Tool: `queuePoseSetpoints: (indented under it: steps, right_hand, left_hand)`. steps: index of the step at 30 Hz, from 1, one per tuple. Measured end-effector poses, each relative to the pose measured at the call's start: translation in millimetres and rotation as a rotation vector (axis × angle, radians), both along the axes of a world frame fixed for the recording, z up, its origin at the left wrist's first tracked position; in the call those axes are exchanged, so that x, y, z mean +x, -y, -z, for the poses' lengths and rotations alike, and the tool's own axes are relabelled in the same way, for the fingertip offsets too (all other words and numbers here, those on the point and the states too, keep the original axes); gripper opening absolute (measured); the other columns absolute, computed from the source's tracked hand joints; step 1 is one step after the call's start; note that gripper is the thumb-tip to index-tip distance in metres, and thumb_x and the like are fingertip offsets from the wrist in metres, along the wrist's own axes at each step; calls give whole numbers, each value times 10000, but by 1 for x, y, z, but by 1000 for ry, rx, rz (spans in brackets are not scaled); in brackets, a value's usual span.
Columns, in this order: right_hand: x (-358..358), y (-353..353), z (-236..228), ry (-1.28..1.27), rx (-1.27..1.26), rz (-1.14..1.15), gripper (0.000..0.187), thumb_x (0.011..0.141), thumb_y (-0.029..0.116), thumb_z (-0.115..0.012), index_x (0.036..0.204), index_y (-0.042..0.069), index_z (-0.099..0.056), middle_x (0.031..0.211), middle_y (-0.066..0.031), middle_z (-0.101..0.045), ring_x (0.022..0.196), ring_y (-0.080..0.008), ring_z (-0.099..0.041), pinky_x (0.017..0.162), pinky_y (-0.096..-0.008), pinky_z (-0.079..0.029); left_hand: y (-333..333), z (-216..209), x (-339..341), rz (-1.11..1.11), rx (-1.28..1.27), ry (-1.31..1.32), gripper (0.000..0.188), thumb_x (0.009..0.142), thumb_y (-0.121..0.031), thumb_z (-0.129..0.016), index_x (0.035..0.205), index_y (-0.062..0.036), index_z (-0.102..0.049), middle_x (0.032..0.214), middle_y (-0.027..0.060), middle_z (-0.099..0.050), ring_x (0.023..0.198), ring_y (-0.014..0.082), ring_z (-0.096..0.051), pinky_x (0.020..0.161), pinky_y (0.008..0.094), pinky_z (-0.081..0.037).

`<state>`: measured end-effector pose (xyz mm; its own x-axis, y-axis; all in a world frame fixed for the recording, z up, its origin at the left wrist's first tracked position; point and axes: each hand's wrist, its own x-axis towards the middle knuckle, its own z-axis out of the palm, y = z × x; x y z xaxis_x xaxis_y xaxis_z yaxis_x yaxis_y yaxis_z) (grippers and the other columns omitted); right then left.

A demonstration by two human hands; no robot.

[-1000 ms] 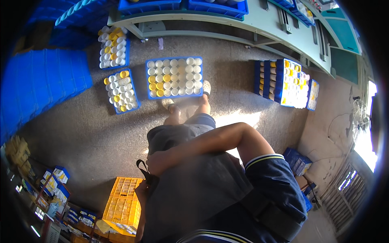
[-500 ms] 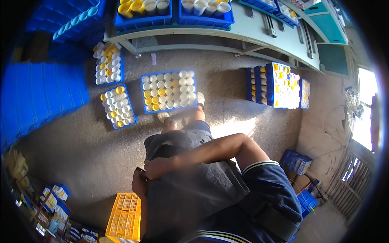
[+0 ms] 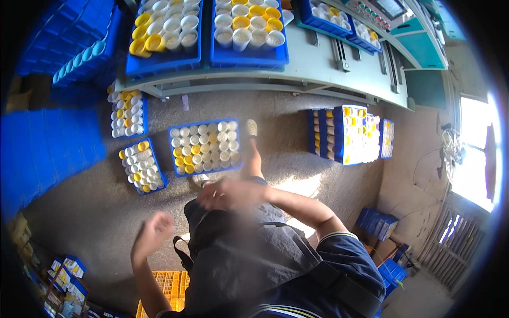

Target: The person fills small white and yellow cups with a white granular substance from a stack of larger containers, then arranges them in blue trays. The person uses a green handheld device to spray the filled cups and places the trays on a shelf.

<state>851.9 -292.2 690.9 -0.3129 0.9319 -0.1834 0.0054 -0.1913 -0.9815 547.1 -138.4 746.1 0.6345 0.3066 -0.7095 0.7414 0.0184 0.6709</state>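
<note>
My left hand [image 3: 157,229] is out to the left of my body, over the floor. Its fingers are loosely curled, and I see nothing in them. My right hand [image 3: 225,194] is in front of my waist, above the dark grey apron [image 3: 249,259]. Motion smears its fingers, so their grip does not show. A black strap loop [image 3: 183,252] sticks out from the apron's left side. Ahead of my feet, a blue crate [image 3: 205,173] of white and yellow cups lies on the floor, apart from both hands.
Two smaller crates of cups [image 3: 143,166] [image 3: 127,114] stand to the left. Ahead is a pale workbench [image 3: 313,69] bearing blue trays [image 3: 249,59] of filled cups. Stacked crates [image 3: 344,135] stand to the right. Yellow crates [image 3: 167,283] are beside me at lower left.
My hands have parted from the apron's left side: the left moved outward, the right forward and across. The strap loop now hangs free. The workbench shows more, and one foot is further forward.
</note>
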Motion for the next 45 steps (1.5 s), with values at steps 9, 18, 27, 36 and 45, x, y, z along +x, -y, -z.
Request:
queuePoseSetpoints:
  steps: [9,18,27,36,45]
  right_hand:
    - [323,-95,64,608,35,854,257,909,77,-667,1155,1,-668,1043,-147,-719,891,-240,-716,788,-326,-568]
    - [403,-172,92,919,278,814,397,857,15,-699,1236,21,-579,1155,-188,-589,890,-280,-672,699,-349,-604]
    - [378,-173,61,995,285,831,391,880,-32,-660,1262,8,-585,1214,-187,-584,959,-267,-666,758,-339,-588]
    - [129,-207,66,729,437,233,237,841,-57,-658,1069,11,-661,1047,-169,-670,869,-278,-664,733,-372,-553]
    - [-227,-230,416,615,-185,-191,412,900,203,-653,1289,78,-598,1122,-150,-651,1073,-347,-603,921,-462,-486]
  left_hand:
    - [-102,119,387,-280,687,233,309,933,-186,-682,1202,-45,-627,1131,161,-689,1086,297,-662,938,405,-531]
    - [-133,120,566,-338,997,345,430,863,-113,-701,1266,-32,-574,1216,172,-603,1137,358,-584,970,418,-484]
    - [-28,140,432,-613,884,429,341,856,-6,-677,1191,-17,-614,1110,155,-640,1040,353,-615,876,405,-512]
    - [81,311,112,-1025,599,-253,252,914,-255,-691,1027,-32,-664,904,132,-707,888,282,-716,777,378,-563]
    - [97,410,-88,-386,235,-848,914,810,-493,-753,1448,-29,-290,1321,257,-449,1100,448,-560,851,556,-535]
